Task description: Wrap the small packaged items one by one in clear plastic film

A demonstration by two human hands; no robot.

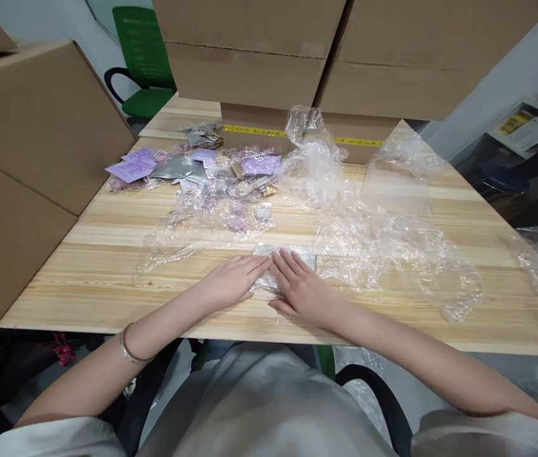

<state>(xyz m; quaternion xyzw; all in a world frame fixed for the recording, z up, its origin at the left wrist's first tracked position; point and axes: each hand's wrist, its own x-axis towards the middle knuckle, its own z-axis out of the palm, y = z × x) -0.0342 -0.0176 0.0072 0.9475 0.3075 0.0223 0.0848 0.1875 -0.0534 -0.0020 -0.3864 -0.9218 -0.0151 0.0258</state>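
Near the table's front edge, a flat silvery pouch (308,259) lies under clear plastic. My left hand (231,279) rests at its left side, fingers stretched out and reaching onto it. Across its middle lies my right hand (300,285), palm down with the fingers extended. The fingertips of both hands almost meet on the pouch, and the hands hide much of it. Just behind it, a clear plastic bag (193,228) spreads out, with small pink and white pieces (238,216) showing in or on it.
Purple cards (136,166), silver packets (181,168) and small gold pieces are heaped at the back left. Crumpled clear plastic (383,241) covers the right side of the wooden table (107,279). Large cardboard boxes (250,57) stand behind, and another box (26,127) at the left.
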